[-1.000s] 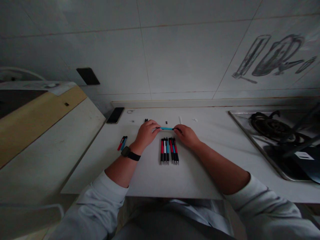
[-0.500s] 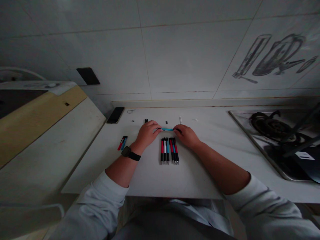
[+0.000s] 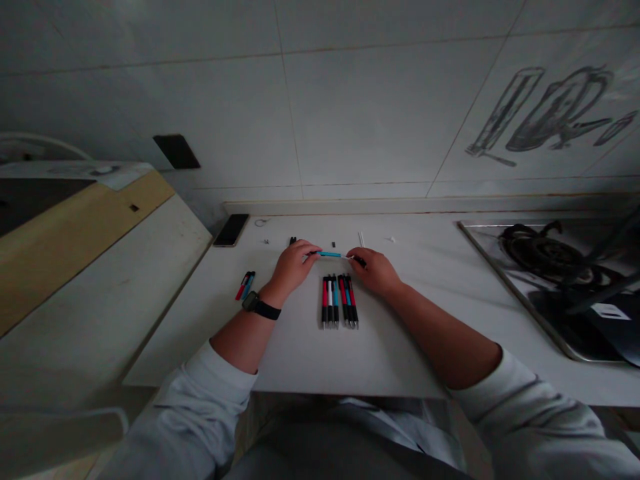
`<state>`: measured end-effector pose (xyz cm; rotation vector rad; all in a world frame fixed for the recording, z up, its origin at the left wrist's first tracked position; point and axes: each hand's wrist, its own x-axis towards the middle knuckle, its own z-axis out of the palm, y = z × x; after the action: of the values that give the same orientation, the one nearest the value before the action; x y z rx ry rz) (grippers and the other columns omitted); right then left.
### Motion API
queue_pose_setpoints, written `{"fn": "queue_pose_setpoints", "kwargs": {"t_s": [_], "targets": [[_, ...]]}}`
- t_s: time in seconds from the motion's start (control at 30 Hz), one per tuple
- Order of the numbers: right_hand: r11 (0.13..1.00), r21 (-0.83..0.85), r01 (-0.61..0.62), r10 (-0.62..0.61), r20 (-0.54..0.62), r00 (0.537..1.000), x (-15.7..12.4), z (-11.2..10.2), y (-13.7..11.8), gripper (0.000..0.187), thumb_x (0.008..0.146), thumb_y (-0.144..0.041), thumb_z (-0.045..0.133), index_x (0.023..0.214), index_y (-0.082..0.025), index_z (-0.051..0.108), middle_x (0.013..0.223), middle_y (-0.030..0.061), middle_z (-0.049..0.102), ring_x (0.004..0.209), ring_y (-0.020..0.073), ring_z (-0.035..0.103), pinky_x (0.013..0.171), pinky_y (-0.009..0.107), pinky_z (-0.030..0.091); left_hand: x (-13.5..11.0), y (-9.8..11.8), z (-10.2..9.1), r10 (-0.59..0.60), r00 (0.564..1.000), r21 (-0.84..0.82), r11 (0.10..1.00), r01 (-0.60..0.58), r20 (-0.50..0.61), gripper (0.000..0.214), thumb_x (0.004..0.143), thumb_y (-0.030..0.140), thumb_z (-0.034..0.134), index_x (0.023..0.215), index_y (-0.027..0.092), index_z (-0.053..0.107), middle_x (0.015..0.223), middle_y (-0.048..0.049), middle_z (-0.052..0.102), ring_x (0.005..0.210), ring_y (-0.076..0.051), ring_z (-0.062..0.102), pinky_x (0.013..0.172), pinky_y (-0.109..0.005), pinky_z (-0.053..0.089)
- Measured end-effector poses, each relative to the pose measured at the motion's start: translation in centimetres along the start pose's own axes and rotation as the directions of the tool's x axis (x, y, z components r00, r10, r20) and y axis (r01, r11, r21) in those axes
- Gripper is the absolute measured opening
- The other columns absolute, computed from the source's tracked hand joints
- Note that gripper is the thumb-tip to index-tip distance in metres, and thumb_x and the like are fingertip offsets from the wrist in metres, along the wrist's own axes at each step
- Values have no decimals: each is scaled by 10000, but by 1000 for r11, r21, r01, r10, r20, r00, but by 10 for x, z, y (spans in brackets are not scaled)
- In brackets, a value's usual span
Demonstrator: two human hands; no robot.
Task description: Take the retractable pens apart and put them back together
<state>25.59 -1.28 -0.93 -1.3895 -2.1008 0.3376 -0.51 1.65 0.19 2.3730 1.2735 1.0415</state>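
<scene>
My left hand [image 3: 296,261] pinches one end of a blue pen barrel [image 3: 330,254] above the counter. Closed around a dark pen part, probably the black grip [image 3: 359,261], is my right hand [image 3: 373,268]. Between blue barrel and right fingers shows a thin pale length, perhaps the refill. Just below the hands lie several click pens in two groups, red, white and blue with black grips: a left group [image 3: 330,301] and a right group [image 3: 349,301]. Left of my watch wrist rest red and blue pen barrels [image 3: 245,285].
Along the back are small black parts [image 3: 293,240], a tiny dark piece [image 3: 333,245], thin white sticks [image 3: 361,239] and a small white bit [image 3: 392,239]. A phone [image 3: 231,230] lies at back left. A gas stove [image 3: 555,267] stands at right.
The blue barrel and the dark part in my right hand have come slightly apart, with a pale length showing between them. The barrel sits a little higher and further left.
</scene>
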Motion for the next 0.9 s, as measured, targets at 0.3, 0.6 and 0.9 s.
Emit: {"fn": "queue_pose_setpoints", "kwargs": {"t_s": [0.3, 0.6, 0.9], "targets": [[979, -163, -123, 123, -12, 992, -2, -6, -2, 142, 914, -222, 577, 972, -223, 707, 992, 83, 723, 802, 198, 622, 697, 295, 435, 1, -12, -4, -79, 997, 64, 995, 79, -11, 180, 945, 168, 631, 1057, 217, 762, 1065, -64, 731, 1007, -214, 667, 916, -364, 550], [946, -285, -152, 191, 112, 975, -3, -5, -8, 211, 974, -280, 534, 1039, -220, 726, 1078, 87, 706, 863, 188, 636, 724, 280, 427, -5, 1, -3, 62, 983, 238, 966, -103, 174, 235, 988, 169, 568, 1134, 209, 747, 1083, -75, 707, 1008, -212, 658, 912, -344, 530], [945, -288, -158, 202, 131, 971, -3, -6, -8, 231, 983, -281, 519, 1060, -214, 726, 1100, 92, 701, 893, 190, 635, 772, 282, 437, -2, 12, -19, 60, 989, 268, 959, -94, 134, 257, 975, 115, 558, 1168, 205, 701, 1134, -81, 721, 1053, -228, 660, 961, -369, 515]]}}
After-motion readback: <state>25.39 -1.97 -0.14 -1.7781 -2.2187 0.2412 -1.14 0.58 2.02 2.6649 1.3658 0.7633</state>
